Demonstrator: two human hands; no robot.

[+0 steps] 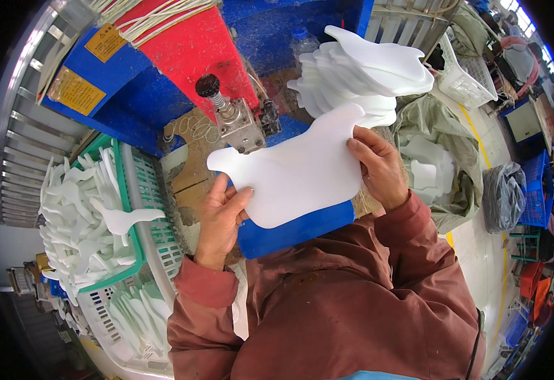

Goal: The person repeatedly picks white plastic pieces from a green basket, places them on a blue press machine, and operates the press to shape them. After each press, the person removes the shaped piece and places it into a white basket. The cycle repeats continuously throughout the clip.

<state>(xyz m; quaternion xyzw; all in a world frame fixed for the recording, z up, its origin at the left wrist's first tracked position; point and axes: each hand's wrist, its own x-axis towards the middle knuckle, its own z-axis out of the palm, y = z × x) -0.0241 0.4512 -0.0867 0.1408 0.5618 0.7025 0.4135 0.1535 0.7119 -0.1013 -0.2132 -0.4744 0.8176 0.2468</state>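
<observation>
Between my two hands is a flat white sheet piece point(299, 174) with a curved outline, maybe foam or plastic. My left hand point(223, 218) pinches its lower left side, thumb on top. My right hand point(380, 166) grips its right edge, thumb on top and fingers beneath. The piece's far edge lies close to the metal head point(240, 128) of a red and blue machine, over a blue surface point(296, 234). Whether it touches the head I cannot tell. Behind it, to the right, rises a stack of similar white pieces point(359, 76).
A green basket point(131, 209) heaped with white shaped pieces stands at left, above a white crate point(99, 316) holding more. At right, an open greenish sack point(461, 183) holds white pieces. A clear bottle point(303, 43) stands behind the stack; a white basket point(464, 76) is farther right.
</observation>
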